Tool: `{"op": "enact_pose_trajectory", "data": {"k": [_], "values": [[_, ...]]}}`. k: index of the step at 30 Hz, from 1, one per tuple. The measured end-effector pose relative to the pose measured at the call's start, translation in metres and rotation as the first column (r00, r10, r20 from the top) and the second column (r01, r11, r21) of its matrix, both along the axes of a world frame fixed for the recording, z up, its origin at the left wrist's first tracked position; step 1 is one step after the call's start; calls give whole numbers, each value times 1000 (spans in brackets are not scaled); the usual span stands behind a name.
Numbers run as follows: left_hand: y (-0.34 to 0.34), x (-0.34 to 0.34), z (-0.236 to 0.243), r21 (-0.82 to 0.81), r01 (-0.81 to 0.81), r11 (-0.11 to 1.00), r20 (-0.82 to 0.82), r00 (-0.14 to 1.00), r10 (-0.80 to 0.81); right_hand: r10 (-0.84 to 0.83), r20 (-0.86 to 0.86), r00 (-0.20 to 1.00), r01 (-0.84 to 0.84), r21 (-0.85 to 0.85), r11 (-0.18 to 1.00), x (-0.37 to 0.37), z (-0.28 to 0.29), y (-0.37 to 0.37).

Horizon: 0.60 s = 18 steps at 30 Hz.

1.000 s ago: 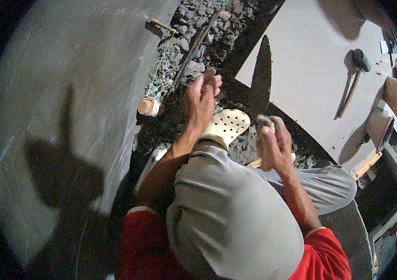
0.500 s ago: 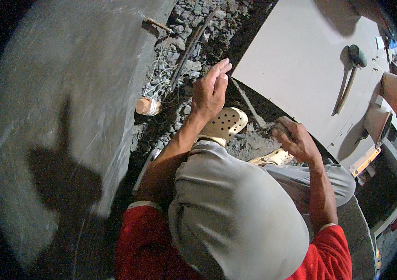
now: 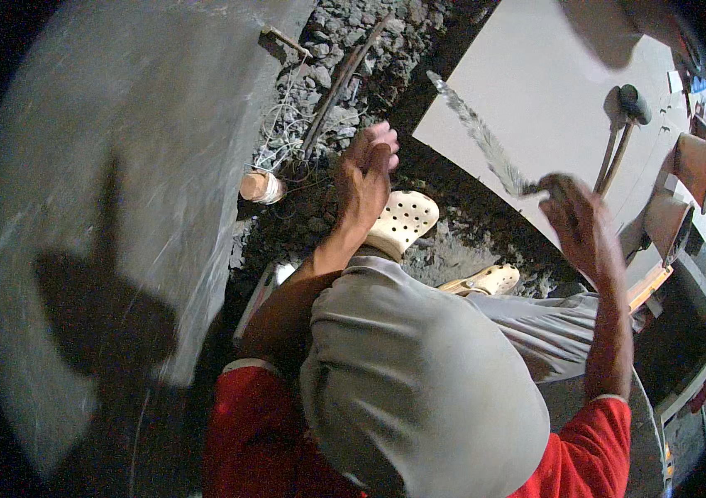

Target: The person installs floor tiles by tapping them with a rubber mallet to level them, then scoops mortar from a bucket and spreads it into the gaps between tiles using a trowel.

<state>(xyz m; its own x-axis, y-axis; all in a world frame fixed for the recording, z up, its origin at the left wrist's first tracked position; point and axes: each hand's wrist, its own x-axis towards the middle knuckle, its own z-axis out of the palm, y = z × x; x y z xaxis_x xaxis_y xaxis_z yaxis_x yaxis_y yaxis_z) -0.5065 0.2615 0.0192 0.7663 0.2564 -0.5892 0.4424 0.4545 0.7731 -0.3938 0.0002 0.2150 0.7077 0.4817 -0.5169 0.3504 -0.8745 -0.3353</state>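
My right hand (image 3: 581, 220) is closed around the hidden handle of a long, narrow trowel (image 3: 490, 143). Its grey blade looks smeared with mortar and points up and left over the corner of a large white tile (image 3: 527, 75). My left hand (image 3: 365, 176) is in front of the rubble, near my cream perforated clog (image 3: 407, 220). The fingers are curled in, and nothing shows in them. The second clog (image 3: 490, 280) rests on grey, crumbly ground beside the tile's near edge.
A smooth grey slab (image 3: 145, 108) fills the left. Broken stones (image 3: 328, 70), a dark bar (image 3: 340, 83) and a string-wound block (image 3: 261, 188) lie beside it. On the tile rests a mallet (image 3: 633, 104), with brown shapes (image 3: 693, 170) and a yellow tool (image 3: 650, 286) at the right.
My right hand has risen up and right, swinging the trowel from the ground beside the tile to above it. My left hand has shifted slightly back, its outstretched fingers now curled.
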Motion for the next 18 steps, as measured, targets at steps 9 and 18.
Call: {"op": "enact_pose_trajectory", "data": {"k": [9, 18], "values": [[-10, -8, 12, -615, -60, 786, -118, 993, -17, 749, 313, 584, -654, -364, 663, 119, 19, 88], [-12, -16, 15, -760, -31, 649, -31, 999, 11, 768, -387, 511, -823, -477, 307, 133, 19, 214]]}}
